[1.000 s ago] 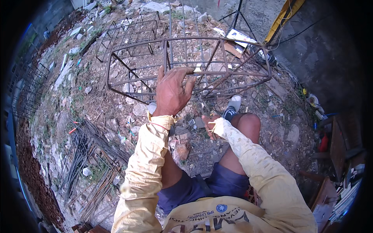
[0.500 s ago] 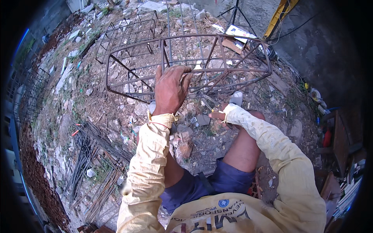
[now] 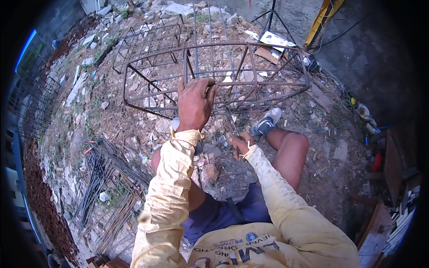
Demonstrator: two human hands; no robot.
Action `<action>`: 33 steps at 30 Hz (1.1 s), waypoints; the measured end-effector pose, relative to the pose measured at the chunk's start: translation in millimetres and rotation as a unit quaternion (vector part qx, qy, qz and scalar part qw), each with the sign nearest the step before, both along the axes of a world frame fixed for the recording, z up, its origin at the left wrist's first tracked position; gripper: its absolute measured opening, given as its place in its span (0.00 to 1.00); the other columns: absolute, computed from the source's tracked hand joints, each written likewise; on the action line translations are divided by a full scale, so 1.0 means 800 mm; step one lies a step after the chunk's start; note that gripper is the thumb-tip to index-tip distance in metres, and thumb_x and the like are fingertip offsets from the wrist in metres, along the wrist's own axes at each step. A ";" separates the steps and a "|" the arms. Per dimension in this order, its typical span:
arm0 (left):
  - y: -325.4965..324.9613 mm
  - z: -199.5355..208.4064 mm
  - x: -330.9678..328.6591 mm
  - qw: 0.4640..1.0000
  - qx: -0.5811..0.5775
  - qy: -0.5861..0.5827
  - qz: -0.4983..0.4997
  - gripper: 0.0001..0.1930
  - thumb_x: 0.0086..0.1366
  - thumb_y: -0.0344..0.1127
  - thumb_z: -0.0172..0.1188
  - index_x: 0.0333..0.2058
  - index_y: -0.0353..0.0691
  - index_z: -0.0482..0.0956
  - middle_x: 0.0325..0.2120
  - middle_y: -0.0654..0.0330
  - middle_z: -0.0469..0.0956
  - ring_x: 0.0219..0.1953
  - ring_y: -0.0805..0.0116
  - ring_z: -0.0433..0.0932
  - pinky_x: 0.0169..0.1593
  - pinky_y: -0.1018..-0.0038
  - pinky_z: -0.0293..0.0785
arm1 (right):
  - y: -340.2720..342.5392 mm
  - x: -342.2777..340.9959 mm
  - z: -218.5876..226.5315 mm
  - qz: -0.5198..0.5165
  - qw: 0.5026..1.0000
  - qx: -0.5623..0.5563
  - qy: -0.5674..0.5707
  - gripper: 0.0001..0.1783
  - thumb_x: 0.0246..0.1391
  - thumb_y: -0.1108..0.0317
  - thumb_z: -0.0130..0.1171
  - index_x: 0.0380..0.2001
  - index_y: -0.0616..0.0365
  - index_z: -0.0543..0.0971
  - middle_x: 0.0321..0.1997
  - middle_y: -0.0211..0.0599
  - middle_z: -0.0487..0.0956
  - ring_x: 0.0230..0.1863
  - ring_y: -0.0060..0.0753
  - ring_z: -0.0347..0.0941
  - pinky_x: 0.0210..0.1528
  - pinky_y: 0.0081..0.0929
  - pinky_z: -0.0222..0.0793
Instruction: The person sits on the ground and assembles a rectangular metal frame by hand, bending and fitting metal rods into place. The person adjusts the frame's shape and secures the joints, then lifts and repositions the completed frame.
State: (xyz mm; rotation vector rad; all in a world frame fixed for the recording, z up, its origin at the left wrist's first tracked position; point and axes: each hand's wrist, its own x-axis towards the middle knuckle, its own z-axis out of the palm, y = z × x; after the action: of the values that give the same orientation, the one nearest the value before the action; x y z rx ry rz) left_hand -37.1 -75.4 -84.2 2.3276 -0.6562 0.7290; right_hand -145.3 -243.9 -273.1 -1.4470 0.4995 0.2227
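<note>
My left hand (image 3: pixel 195 102) is closed over the near upper bar of a rebar cage (image 3: pixel 256 83), beside one of its rectangular stirrups. The cage is a long frame of rusty rods lying across in front of me, above the stony ground. My right hand (image 3: pixel 240 144) is closed round a slim, long metal tool (image 3: pixel 230 123), whose exact kind I cannot make out. The tool points up toward the lower rods near my left hand; whether its tip touches them is unclear. Most of the left fingertips are hidden behind the bar.
A second rebar cage (image 3: pixel 147 42) lies beyond at the left. Cut rods (image 3: pixel 100 178) are piled on the left ground. A black tripod (image 3: pixel 270 18), a cardboard box (image 3: pixel 268 54) and a yellow post (image 3: pixel 322 22) stand at the far right. Wooden boards (image 3: pixel 393 165) lean at the right.
My right hand has moved left with the tool, which now points up at the cage's lower rods. My right knee has swung outward, baring the shoe. The left hand keeps its hold.
</note>
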 end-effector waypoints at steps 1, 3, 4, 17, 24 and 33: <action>-0.002 -0.002 0.002 1.000 -0.002 -0.006 0.000 0.09 0.62 0.41 0.59 0.36 0.45 0.78 0.34 0.59 0.81 0.41 0.57 0.78 0.63 0.55 0.55 | 0.004 0.001 -0.004 -0.026 0.997 -0.070 0.025 0.26 0.45 0.57 0.68 0.42 0.60 0.70 0.23 0.35 0.72 0.18 0.36 0.69 0.23 0.35 0.71; -0.003 0.000 0.001 1.000 -0.004 -0.004 0.004 0.09 0.62 0.41 0.59 0.37 0.45 0.78 0.34 0.59 0.81 0.41 0.57 0.78 0.63 0.55 0.55 | 0.010 -0.007 -0.011 -0.079 0.903 -0.380 -0.187 0.25 0.45 0.60 0.67 0.43 0.61 0.70 0.25 0.41 0.73 0.26 0.45 0.72 0.31 0.40 0.71; -0.003 0.002 0.000 1.000 -0.004 -0.003 0.006 0.09 0.62 0.41 0.59 0.37 0.45 0.78 0.34 0.59 0.81 0.41 0.57 0.78 0.63 0.55 0.55 | 0.014 -0.012 -0.014 -0.101 0.802 -0.515 -0.285 0.25 0.45 0.61 0.67 0.44 0.61 0.70 0.27 0.43 0.74 0.30 0.49 0.73 0.36 0.42 0.71; -0.003 -0.006 -0.009 0.999 -0.017 -0.028 0.007 0.08 0.60 0.37 0.62 0.37 0.45 0.78 0.36 0.60 0.81 0.43 0.59 0.78 0.63 0.56 0.55 | 0.061 -0.008 -0.013 -0.058 0.940 -0.293 -0.166 0.17 0.59 0.58 0.53 0.41 0.63 0.73 0.35 0.51 0.77 0.38 0.55 0.75 0.41 0.40 0.69; -0.005 -0.005 -0.009 0.999 -0.019 -0.036 -0.004 0.08 0.59 0.36 0.62 0.37 0.45 0.78 0.35 0.60 0.80 0.43 0.59 0.78 0.62 0.56 0.57 | 0.071 0.007 -0.034 -0.117 0.983 -0.121 -0.072 0.23 0.64 0.46 0.40 0.39 0.56 0.69 0.23 0.35 0.72 0.18 0.27 0.70 0.18 0.28 0.66; -0.002 -0.015 -0.023 0.999 -0.017 -0.042 -0.002 0.07 0.59 0.36 0.62 0.36 0.45 0.77 0.35 0.61 0.80 0.42 0.60 0.78 0.61 0.55 0.58 | -0.009 0.023 0.038 0.069 0.986 -0.067 0.138 0.30 0.61 0.37 0.40 0.33 0.57 0.67 0.14 0.35 0.68 0.09 0.31 0.63 0.12 0.32 0.64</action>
State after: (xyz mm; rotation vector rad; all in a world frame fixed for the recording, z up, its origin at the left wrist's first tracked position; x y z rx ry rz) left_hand -55.5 -77.3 -95.8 2.2743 -0.6804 0.8331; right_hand -127.2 -250.8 -242.3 -1.5933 0.6499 0.5140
